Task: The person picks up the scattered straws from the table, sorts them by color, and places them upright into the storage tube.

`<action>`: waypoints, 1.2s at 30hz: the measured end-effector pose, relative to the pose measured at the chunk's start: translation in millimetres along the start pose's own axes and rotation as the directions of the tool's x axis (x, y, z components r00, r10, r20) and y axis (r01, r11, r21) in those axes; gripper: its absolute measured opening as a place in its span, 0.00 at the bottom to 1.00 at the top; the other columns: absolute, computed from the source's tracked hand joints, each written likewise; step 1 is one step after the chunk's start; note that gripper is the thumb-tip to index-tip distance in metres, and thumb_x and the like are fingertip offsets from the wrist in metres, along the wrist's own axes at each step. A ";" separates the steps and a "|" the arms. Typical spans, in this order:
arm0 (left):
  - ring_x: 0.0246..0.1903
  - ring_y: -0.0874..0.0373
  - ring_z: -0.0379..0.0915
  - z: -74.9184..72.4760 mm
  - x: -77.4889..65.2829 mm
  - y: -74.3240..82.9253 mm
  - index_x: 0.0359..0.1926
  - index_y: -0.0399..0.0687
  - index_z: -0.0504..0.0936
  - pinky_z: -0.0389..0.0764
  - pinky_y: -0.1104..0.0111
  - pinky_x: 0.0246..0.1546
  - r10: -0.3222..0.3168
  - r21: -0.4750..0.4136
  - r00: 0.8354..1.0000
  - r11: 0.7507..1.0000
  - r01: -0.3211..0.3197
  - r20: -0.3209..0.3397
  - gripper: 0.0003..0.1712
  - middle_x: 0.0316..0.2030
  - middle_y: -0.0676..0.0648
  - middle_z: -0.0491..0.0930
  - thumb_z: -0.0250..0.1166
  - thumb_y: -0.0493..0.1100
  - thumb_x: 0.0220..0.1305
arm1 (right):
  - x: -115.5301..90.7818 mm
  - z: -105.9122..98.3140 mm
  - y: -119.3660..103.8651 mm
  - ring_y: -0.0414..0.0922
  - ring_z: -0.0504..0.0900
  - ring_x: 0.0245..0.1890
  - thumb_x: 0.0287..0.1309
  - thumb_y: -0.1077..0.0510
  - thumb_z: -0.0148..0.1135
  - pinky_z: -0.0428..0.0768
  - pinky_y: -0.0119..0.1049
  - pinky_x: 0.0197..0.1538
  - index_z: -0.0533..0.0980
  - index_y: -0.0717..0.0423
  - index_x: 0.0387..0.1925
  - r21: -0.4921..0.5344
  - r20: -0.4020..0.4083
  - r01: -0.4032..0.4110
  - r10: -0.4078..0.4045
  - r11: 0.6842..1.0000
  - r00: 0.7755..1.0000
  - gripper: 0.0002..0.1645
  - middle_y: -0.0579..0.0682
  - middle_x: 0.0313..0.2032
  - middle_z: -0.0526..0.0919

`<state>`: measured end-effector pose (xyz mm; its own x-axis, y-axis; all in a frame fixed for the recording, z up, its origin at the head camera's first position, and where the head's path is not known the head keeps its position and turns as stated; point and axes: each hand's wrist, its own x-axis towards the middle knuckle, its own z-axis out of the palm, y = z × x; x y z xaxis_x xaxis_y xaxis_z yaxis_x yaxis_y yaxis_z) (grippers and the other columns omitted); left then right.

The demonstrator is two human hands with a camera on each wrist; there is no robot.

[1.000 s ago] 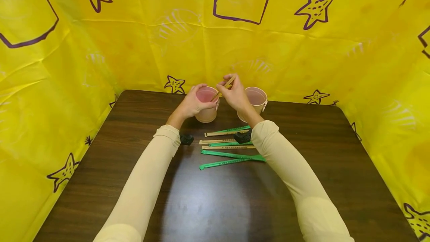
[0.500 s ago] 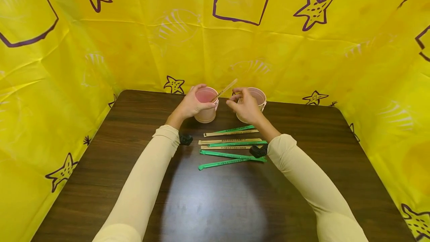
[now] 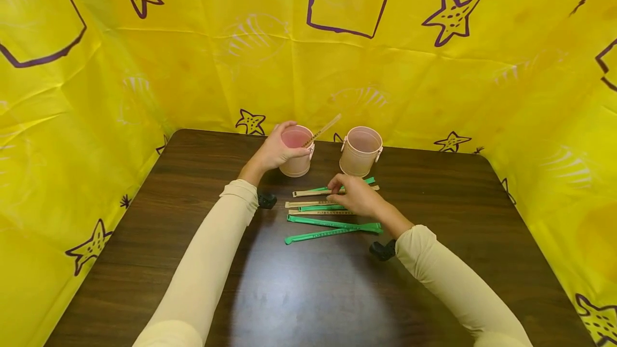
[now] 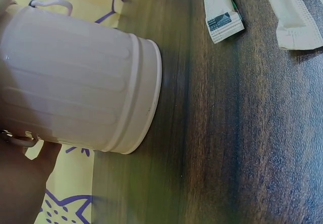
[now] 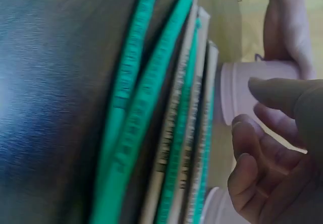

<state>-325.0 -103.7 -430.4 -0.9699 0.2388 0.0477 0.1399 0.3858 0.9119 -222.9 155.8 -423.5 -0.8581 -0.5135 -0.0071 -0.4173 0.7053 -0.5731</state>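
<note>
Around the rim of the left pale pink bucket (image 3: 295, 167), my left hand (image 3: 272, 150) keeps its fingers on one side and thumb on the other. A tan paper-wrapped straw (image 3: 325, 127) leans out of that bucket to the right. In the left wrist view the bucket (image 4: 75, 77) stands on the table, gripped near its top. My right hand (image 3: 359, 196) hovers over the wrapped straws, fingers loosely bent and holding nothing. Several green straws (image 3: 318, 235) and tan straws (image 3: 308, 193) lie there roughly side by side. The right wrist view shows the right hand (image 5: 282, 153) apart from them.
A second pink bucket (image 3: 360, 158) with side handles stands to the right, behind the straws. The dark wooden table (image 3: 193, 218) ends at a yellow patterned cloth (image 3: 409, 79) at the back and sides.
My right hand let go of the tan straw, which now leans in the left bucket. It then moved right and back toward me, over the straws. The left hand stayed on the bucket.
</note>
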 end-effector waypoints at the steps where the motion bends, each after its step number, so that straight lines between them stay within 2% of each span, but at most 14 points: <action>1: 0.62 0.44 0.70 0.1 -0.3 0.0 0.75 0.51 0.61 0.71 0.48 0.66 0.001 0.000 1.000 1.000 -0.001 0.002 0.57 0.68 0.41 0.64 0.82 0.54 0.49 | -1.3 2.8 1.5 0.47 0.85 0.43 0.63 0.56 0.70 0.82 0.44 0.48 0.82 0.59 0.46 -0.009 0.005 0.004 -0.004 1.000 1.000 0.14 0.51 0.41 0.87; 5: 0.61 0.45 0.70 0.3 -1.8 -0.2 0.75 0.53 0.62 0.72 0.49 0.66 -0.005 0.000 1.000 1.000 0.005 0.004 0.57 0.67 0.41 0.65 0.82 0.55 0.49 | -3.1 13.8 8.4 0.47 0.85 0.45 0.64 0.56 0.69 0.83 0.44 0.51 0.84 0.56 0.44 -0.055 0.017 0.007 -0.006 0.998 1.000 0.10 0.51 0.42 0.87; 10: 0.61 0.45 0.70 0.1 -2.1 -0.5 0.74 0.55 0.62 0.72 0.49 0.66 -0.016 -0.004 1.000 1.000 0.016 0.007 0.56 0.68 0.42 0.65 0.83 0.56 0.48 | -3.1 23.0 14.9 0.48 0.84 0.48 0.66 0.54 0.68 0.82 0.46 0.54 0.85 0.55 0.47 -0.087 0.035 -0.007 0.010 0.996 0.999 0.12 0.51 0.45 0.86; 19: 0.61 0.46 0.70 0.0 -2.3 0.2 0.74 0.56 0.62 0.72 0.49 0.66 -0.016 -0.002 1.000 1.000 0.016 0.006 0.56 0.68 0.42 0.65 0.83 0.57 0.48 | -5.5 31.0 15.3 0.44 0.79 0.42 0.64 0.56 0.69 0.79 0.41 0.48 0.85 0.54 0.47 -0.128 0.065 0.018 -0.010 0.992 0.998 0.11 0.50 0.41 0.82; 24: 0.62 0.45 0.69 -0.6 -1.5 0.0 0.75 0.55 0.62 0.72 0.48 0.66 -0.011 0.011 1.000 1.000 0.011 0.001 0.57 0.68 0.42 0.64 0.82 0.57 0.48 | -6.3 29.3 12.7 0.41 0.78 0.38 0.62 0.57 0.70 0.78 0.38 0.44 0.83 0.52 0.40 -0.112 0.069 0.021 -0.013 0.993 0.997 0.05 0.48 0.37 0.81; 28: 0.62 0.45 0.69 -0.3 -0.5 -0.8 0.75 0.54 0.62 0.72 0.48 0.66 -0.012 0.010 1.000 1.000 0.012 0.000 0.57 0.68 0.42 0.64 0.82 0.57 0.48 | -5.2 25.3 11.7 0.39 0.77 0.33 0.60 0.59 0.71 0.77 0.35 0.41 0.81 0.51 0.36 -0.087 0.099 0.028 -0.019 0.996 0.995 0.04 0.46 0.33 0.82; 32: 0.62 0.45 0.69 -0.1 -1.0 0.4 0.75 0.54 0.62 0.72 0.48 0.67 -0.013 0.009 1.000 1.000 0.013 0.003 0.57 0.68 0.42 0.64 0.82 0.56 0.48 | -5.0 17.4 11.7 0.39 0.77 0.34 0.63 0.59 0.70 0.77 0.35 0.42 0.81 0.53 0.38 -0.033 0.116 0.042 -0.038 0.999 0.993 0.05 0.47 0.34 0.83; 36: 0.62 0.45 0.69 0.4 -1.0 1.9 0.74 0.55 0.62 0.71 0.48 0.67 -0.013 0.004 1.000 1.000 0.013 0.001 0.56 0.68 0.42 0.64 0.82 0.55 0.49 | -4.4 5.3 11.1 0.41 0.78 0.38 0.64 0.61 0.68 0.77 0.36 0.45 0.82 0.54 0.42 0.029 0.086 0.092 -0.094 0.995 0.992 0.05 0.48 0.36 0.82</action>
<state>-323.7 -102.8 -428.9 -0.9716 0.2340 0.0353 0.1276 0.3925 0.9109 -222.3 163.3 -434.2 -0.7863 -0.6174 -0.0232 -0.4853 0.6404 -0.5952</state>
